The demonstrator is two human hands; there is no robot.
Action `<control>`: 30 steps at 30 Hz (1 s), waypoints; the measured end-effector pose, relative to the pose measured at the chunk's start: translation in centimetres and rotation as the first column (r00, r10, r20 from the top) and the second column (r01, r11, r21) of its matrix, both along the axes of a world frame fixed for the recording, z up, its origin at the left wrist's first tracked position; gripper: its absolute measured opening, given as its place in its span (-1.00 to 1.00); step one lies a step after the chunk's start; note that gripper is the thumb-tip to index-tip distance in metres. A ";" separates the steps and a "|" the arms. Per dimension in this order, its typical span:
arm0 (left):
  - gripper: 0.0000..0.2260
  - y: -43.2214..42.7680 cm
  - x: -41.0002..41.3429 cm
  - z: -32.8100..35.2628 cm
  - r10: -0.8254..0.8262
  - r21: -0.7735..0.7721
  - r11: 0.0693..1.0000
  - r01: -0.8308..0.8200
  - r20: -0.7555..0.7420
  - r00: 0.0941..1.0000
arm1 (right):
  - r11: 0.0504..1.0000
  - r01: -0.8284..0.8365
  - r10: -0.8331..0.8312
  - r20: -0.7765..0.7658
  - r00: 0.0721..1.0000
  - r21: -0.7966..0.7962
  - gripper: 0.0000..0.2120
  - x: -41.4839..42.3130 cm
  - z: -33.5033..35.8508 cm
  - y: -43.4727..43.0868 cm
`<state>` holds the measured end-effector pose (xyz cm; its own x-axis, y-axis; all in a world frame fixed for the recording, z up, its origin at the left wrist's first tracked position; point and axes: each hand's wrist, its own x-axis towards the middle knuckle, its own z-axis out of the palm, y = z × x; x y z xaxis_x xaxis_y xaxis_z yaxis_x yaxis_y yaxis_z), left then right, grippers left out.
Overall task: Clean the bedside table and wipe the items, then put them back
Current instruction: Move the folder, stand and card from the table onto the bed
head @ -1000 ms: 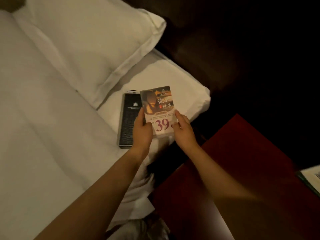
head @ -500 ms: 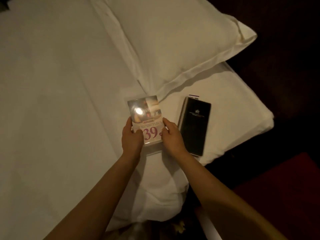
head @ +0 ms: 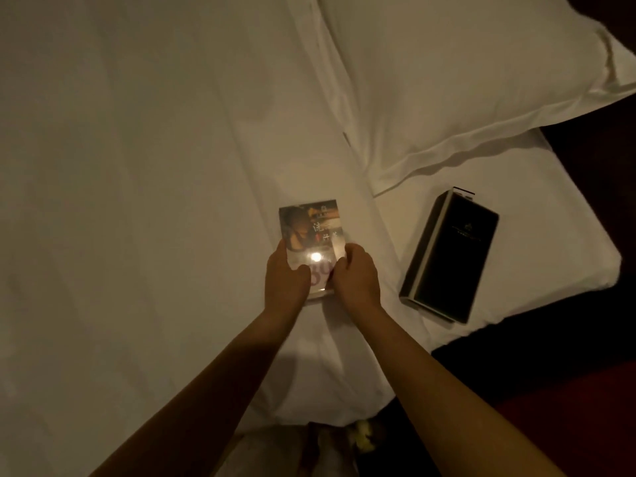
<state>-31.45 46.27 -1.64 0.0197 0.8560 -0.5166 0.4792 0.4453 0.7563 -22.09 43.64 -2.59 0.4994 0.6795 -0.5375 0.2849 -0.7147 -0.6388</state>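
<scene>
A person's left hand [head: 285, 282] and right hand [head: 356, 280] grip the near end of a glossy card [head: 311, 232] over the white bed [head: 137, 201], its long axis running near to far. A dark box [head: 451, 256] lies to its right, below the pillow [head: 464, 80]

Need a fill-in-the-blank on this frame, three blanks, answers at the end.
1. The glossy printed card is held at its lower edge by ____ hands, the left hand and the right hand.
2. The black box lies on the white bed sheet, to the ____ of the card.
3. The white pillow sits beyond the box, toward the ____ of the picture.

Missing words: both; right; top
</scene>
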 end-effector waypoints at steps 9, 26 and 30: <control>-0.70 -0.1 0.2 -1.2 -0.169 0.017 0.984 0.175 -0.180 0.969 | 0.993 -0.115 0.119 0.148 0.982 -0.034 -0.70 -0.1 0.0 -0.8; -0.49 -2.3 7.1 -0.5 -0.524 0.123 0.702 0.702 -0.579 0.625 | 0.993 -0.114 0.112 0.402 0.909 -0.018 -0.40 8.1 -0.9 -5.5; -0.50 -3.9 11.2 -0.1 -0.619 0.112 0.621 0.775 -0.537 0.573 | 0.999 -0.023 0.040 0.388 0.921 -0.048 -0.34 12.7 -0.6 -9.0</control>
<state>-20.25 42.34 -1.70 0.5385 0.7681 -0.3465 0.8201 -0.3834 0.4246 -9.36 34.63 -3.18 0.6536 0.6794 -0.3334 0.5277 -0.7249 -0.4428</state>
